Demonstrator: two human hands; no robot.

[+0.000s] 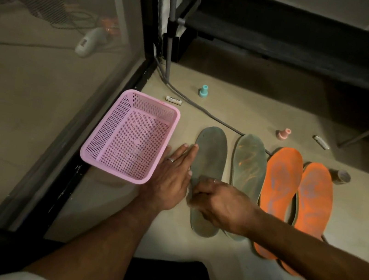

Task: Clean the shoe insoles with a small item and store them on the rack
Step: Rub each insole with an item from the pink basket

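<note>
Grey insole (pixel 211 156), leftmost of four on the floor, just right of pink basket (pixel 131 135). Left hand (pixel 173 174) flat, fingers straight, pressing its left edge. Right hand (pixel 219 204) curled over mid-insole, likely around a small cleaning item; item itself hidden. Risks: insole sliding or buckling if the pressing hand eases; loosened dirt drifting onto second grey insole (pixel 248 171), just beside. Orange pair (pixel 295 198) untouched. Rack (pixel 291 40) beyond, bare.
</note>
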